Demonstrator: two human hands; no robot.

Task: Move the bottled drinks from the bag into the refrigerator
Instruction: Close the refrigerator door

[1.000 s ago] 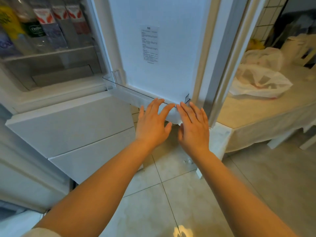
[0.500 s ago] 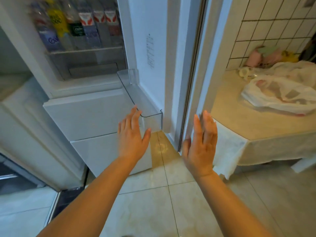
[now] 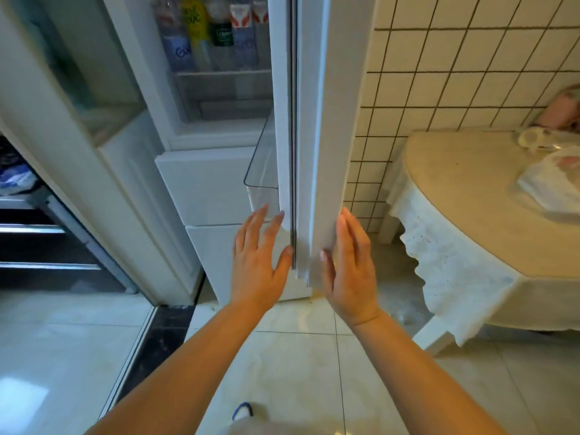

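Note:
The white refrigerator door (image 3: 317,127) stands edge-on in the middle of the view, partly swung toward the cabinet. My left hand (image 3: 259,262) is flat and open by the door's inner edge, thumb touching the seal. My right hand (image 3: 350,265) lies flat against the door's outer face near its bottom corner. Several bottled drinks (image 3: 213,32) stand on a shelf inside the refrigerator, partly hidden by the door. A clear door bin (image 3: 262,171) hangs on the door's inner side. The white plastic bag (image 3: 552,180) lies on the table at right.
A table with a lace-edged cloth (image 3: 470,246) stands close to the right of the door, against a tiled wall (image 3: 439,73). White freezer drawers (image 3: 204,189) sit below the shelf. A dark sliding-door track (image 3: 157,334) and metal racks (image 3: 37,230) are at left.
The door has swung further toward shut and now shows edge-on. My hands moved apart, the right one onto the outer face, the left by the inner edge. The view shifted left.

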